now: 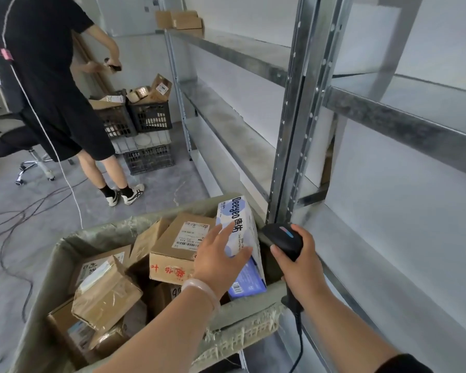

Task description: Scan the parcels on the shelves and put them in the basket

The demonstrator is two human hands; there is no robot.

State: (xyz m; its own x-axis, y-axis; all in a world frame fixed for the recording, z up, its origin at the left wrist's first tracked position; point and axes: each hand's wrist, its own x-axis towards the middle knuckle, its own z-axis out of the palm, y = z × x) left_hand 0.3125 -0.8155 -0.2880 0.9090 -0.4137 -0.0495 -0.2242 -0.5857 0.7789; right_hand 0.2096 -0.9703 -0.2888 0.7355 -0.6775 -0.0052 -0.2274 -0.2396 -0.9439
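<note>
Fingers (223, 231) of the left hand (215, 257) are spread flat on the white-and-blue cardboard box (237, 211), its long axis pointing away; right of it, the black handheld scanner (281, 238) is gripped by the right hand (299, 262).

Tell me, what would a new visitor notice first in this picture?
At the bottom, a sack-lined basket full of cardboard parcels draws the eye. The left hand touches a white and blue box in it, while the right hand grips a black scanner. Another person in black stands upper left.
</note>
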